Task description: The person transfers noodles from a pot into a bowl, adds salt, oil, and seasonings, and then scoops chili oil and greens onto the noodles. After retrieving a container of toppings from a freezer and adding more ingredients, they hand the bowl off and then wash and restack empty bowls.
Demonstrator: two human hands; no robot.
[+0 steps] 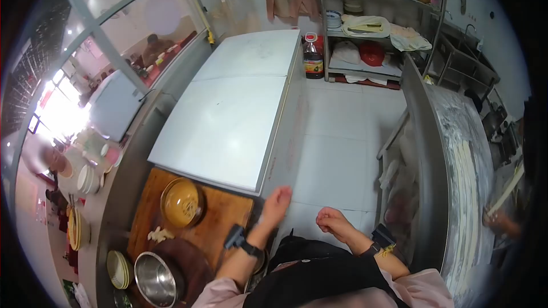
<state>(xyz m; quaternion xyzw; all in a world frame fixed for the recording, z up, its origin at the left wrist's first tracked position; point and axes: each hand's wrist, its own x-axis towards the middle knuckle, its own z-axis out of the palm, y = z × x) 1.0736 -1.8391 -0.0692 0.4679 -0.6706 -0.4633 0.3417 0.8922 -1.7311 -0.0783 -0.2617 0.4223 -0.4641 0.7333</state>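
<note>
My left hand (277,204) is held in the air by the near corner of the white chest lid (228,120), its fingers loosely curled in and nothing showing in them. My right hand (335,223) hangs over the tiled floor in front of my black apron (319,279), fingers folded into a loose fist with nothing visible inside. To the left of my left hand lies a wooden board (228,211). It bears a yellowish-brown bowl (181,202) and a small heap of pale pieces (160,234). Closer to me stands a steel bowl (155,279).
On the right, a floured worktop (448,120) carries long dough strips (465,194); a co-worker's hand (502,223) holds one up. Ahead are a metal shelf rack (365,71) and a dark bottle with a red cap (313,60). Stacked plates (119,270) sit at lower left.
</note>
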